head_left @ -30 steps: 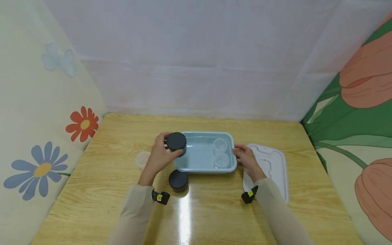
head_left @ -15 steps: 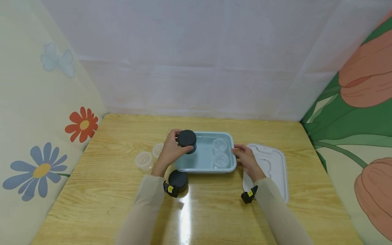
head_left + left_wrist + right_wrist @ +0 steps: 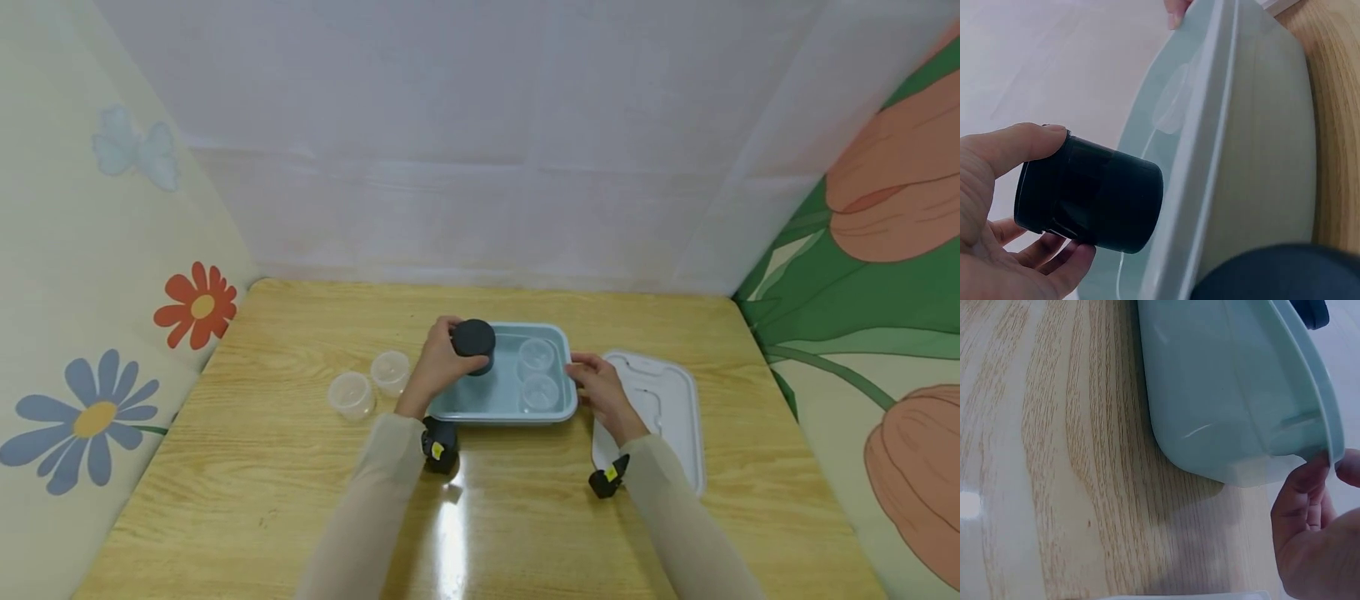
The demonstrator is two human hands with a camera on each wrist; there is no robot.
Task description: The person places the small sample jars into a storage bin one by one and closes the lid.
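Head view, table: wooden table (image 3: 247,492), walls draped in floral cloth.
Far left: two clear cups (image 3: 351,395) (image 3: 391,372) stand side by side on the wood, well apart from the tray.
Left hand: left hand (image 3: 436,364) has fingers and thumb wrapped round a dark jar (image 3: 474,345), lid uppermost in the head view; the left wrist view shows the jar (image 3: 1088,200) held by its side, over the tray's left half and clear of the floor.
Second jar: another dark jar (image 3: 442,437) stands on the table just before the tray's near-left corner, partly hidden by the left wrist.
Tray: pale blue tray (image 3: 504,412) at table centre; two clear cups (image 3: 537,354) (image 3: 542,392) stand inside at its right end.
Right hand: right hand (image 3: 600,394) pinches the tray's right rim, thumb and fingertips on the lip (image 3: 1334,450), steadying it.
Right: white lid (image 3: 671,408) lies flat beside the tray.
Step (judgement): carried jar is over the tray, not set down.
Next move (judgement): lower upright into the bare left floor, clear of the cups, then let go.
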